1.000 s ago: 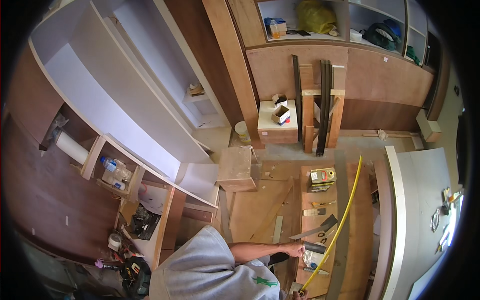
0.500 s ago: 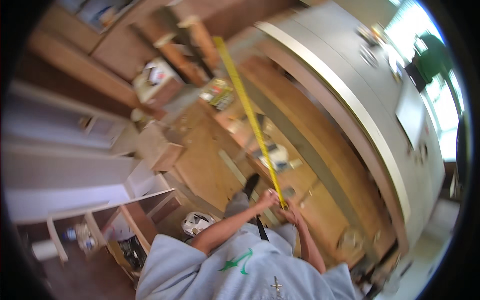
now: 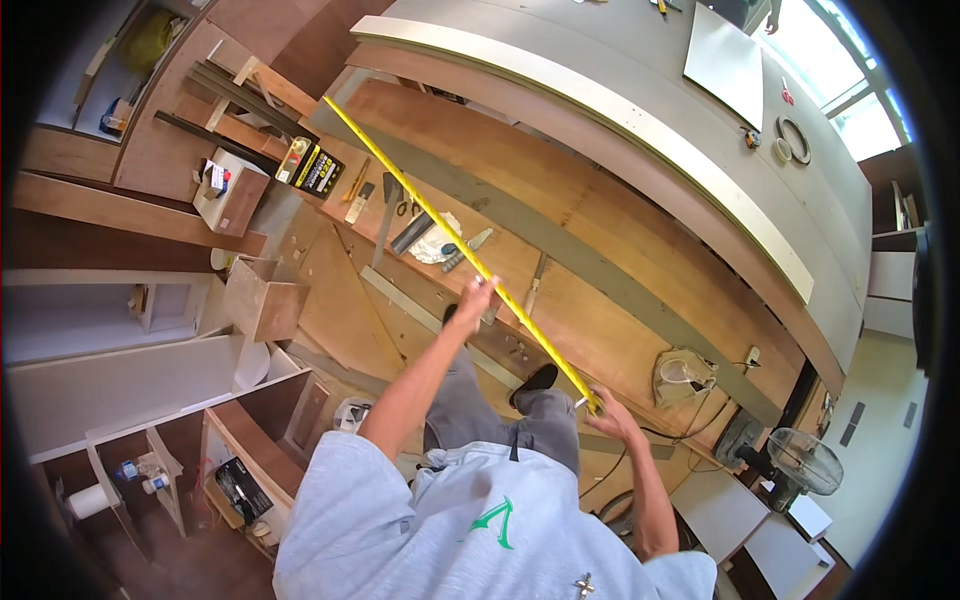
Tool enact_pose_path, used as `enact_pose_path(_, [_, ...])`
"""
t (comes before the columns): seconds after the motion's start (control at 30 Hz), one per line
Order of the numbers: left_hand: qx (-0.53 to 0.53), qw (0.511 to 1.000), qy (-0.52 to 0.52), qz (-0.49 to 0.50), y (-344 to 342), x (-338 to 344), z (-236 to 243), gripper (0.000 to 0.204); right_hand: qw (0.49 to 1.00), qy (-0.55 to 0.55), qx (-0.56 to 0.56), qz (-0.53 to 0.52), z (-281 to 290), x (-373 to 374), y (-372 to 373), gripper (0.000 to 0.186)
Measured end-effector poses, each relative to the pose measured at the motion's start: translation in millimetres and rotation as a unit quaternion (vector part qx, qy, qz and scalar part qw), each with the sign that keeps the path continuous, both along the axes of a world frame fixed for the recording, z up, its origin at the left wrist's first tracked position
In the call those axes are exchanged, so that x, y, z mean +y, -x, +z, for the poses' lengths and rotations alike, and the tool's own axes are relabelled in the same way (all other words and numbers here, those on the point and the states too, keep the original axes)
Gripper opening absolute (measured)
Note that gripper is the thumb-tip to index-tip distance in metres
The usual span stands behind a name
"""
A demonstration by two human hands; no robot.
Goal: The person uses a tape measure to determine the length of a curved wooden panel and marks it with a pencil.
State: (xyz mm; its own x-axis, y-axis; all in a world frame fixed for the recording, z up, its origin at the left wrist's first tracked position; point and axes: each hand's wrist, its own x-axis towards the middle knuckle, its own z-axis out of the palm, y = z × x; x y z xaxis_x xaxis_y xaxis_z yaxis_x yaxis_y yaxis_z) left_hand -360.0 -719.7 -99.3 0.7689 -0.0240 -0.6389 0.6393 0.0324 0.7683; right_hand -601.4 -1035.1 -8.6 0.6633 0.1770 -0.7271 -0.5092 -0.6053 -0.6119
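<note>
My left hand (image 3: 474, 305) pinches the yellow tape measure (image 3: 395, 173), whose blade stretches diagonally to the upper left over a plywood bench (image 3: 685, 315) with a long grey strip (image 3: 630, 295). My right hand (image 3: 608, 413) grips the tape's lower end; the case is mostly hidden in it. Beneath and beside the blade lie a black-and-yellow can (image 3: 316, 172), a putty knife (image 3: 360, 204), scissors (image 3: 404, 208), a white cloth or bag (image 3: 433, 240) with tools, and a wood-handled tool (image 3: 535, 280). A khaki bag (image 3: 683, 375) sits right of my right hand.
A grey-topped counter (image 3: 600, 75) holds a white panel (image 3: 722, 65), cable coil and tools; another person's arm (image 3: 773, 18) shows by the window. A fan (image 3: 803, 462) stands lower right. A plywood box (image 3: 265, 298), open cabinets (image 3: 180, 490) and propped timbers (image 3: 285, 92) are on the left.
My view has swung right, bringing the counter, window and fan in. The tape now runs diagonally up-left, and my left hand is farther along it from my right hand.
</note>
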Motion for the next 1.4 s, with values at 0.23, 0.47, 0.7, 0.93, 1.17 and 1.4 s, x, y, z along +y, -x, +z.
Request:
enact_pose_path(0.23, [-0.01, 0.997, -0.028, 0.069, -142, 26, -1, 0.016, 0.986, 0.138, 0.011, -0.095, 63, -167, 207, 0.059])
enact_pose_path(0.47, [0.047, 0.974, 0.178, 0.136, -226, 131, -87, 0.011, 0.98, 0.189, -0.041, -0.035, 76, -192, 160, 0.05])
enact_pose_path(0.7, [-0.034, 0.991, 0.065, 0.11, -283, 90, -115, 0.01, 0.981, 0.171, -0.018, -0.085, -14, -164, 143, 0.05])
enact_pose_path(0.93, [0.005, 0.992, 0.012, 0.128, -288, 115, -137, 0.016, 0.98, 0.189, 0.039, -0.052, -28, -163, 91, 0.066])
enact_pose_path(1.17, [0.05, 0.984, 0.049, 0.162, -256, 72, -169, 0.013, 0.973, 0.228, 0.004, -0.026, -54, -207, 121, 0.066])
enact_pose_path(1.4, [0.017, 0.99, 0.02, 0.138, -261, 74, -192, 0.01, 0.975, 0.218, -0.028, 0.014, -119, -247, 111, 0.064])
